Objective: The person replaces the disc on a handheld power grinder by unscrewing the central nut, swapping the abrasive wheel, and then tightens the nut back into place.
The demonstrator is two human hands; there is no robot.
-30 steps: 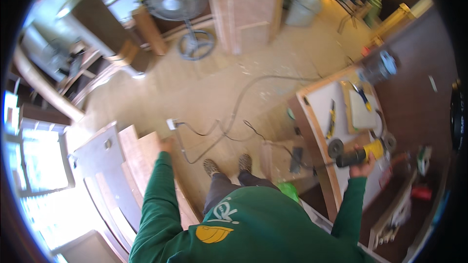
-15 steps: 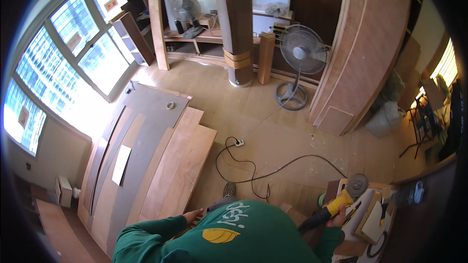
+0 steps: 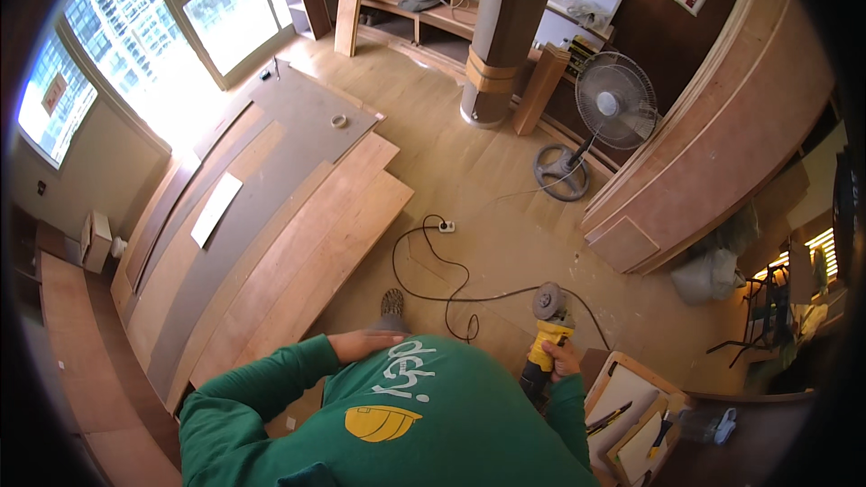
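In my right hand (image 3: 565,360) is a yellow-and-black angle grinder (image 3: 547,340), its fingers wrapped round the body. The grinder's round grey disc (image 3: 548,301) points away from me over the floor. My left hand (image 3: 363,344) lies flat against my front at the edge of the green shirt, fingers stretched out and holding nothing. Beside the right forearm stands a wooden box or tray (image 3: 622,362) with a black-and-yellow cutter (image 3: 610,418) and a blue-and-yellow tool (image 3: 661,434) on it.
A black cable (image 3: 505,294) loops over the floor to a white socket block (image 3: 446,227). Left lies a low stack of wooden boards (image 3: 298,280) with a tape roll (image 3: 338,121). A standing fan (image 3: 613,104) and wrapped column (image 3: 505,45) stand ahead; a long panel (image 3: 722,117) leans right.
My right hand has brought the angle grinder leftward, away from the wooden box. The left hand now rests against my front. The whole view has turned and shifted.
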